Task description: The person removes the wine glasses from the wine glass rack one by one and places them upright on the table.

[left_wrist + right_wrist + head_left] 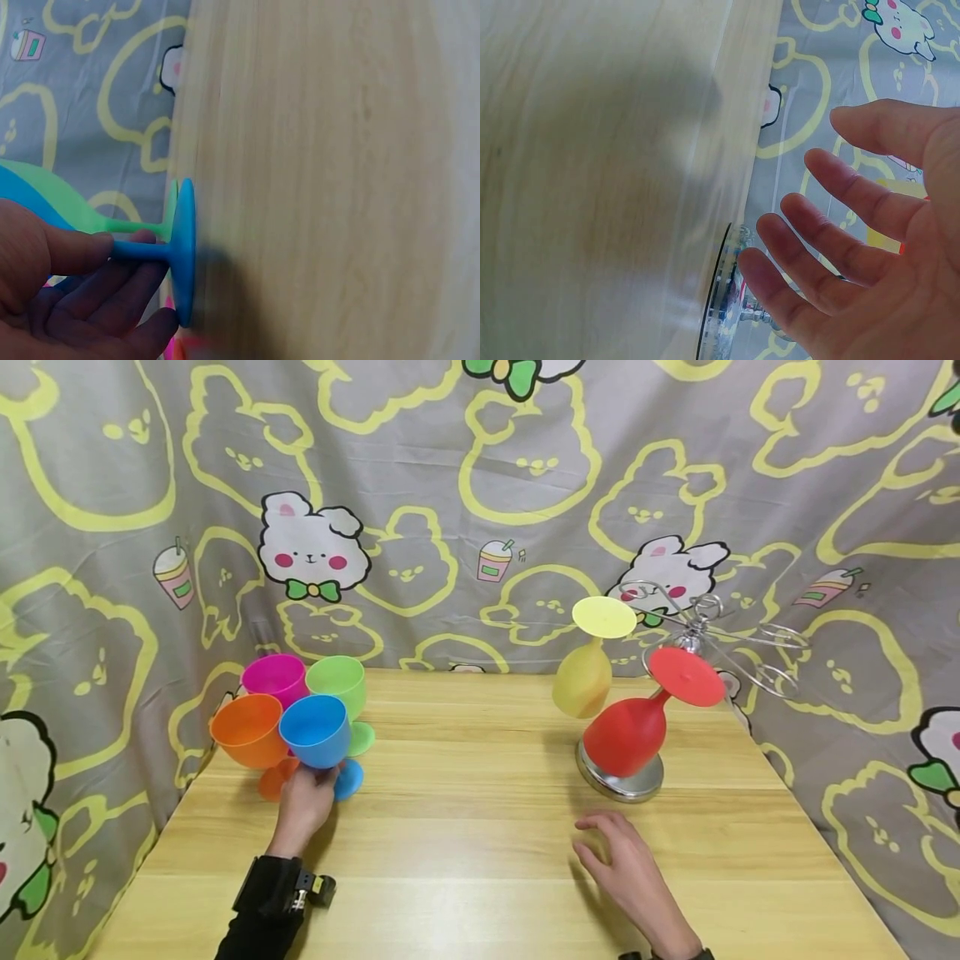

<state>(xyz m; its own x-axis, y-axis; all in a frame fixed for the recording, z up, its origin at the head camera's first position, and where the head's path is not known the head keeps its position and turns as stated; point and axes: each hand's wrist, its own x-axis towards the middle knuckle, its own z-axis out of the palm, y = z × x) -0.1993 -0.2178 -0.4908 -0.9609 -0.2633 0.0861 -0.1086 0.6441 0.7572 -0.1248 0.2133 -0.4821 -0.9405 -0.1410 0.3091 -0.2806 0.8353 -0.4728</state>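
Note:
At the table's left stands a blue plastic goblet [315,731], and my left hand [306,797] grips it by the stem. In the left wrist view the thumb presses the blue stem [139,251] against the fingers, just above the round foot [184,255]. Close around it are an orange goblet [247,731], a magenta goblet [273,678] and a green goblet [337,685], all upright. My right hand [618,860], holding nothing, hovers over the table in front of the metal rack's round base [621,785]; its fingers are spread and loosely bent in the right wrist view.
On the right, a silver wire rack [697,631] carries a red goblet [630,735] and a yellow goblet [583,681], both hanging upside down and tilted. Empty wire loops reach out to its right. A patterned curtain [420,468] borders the wooden table [465,827] at the back and sides.

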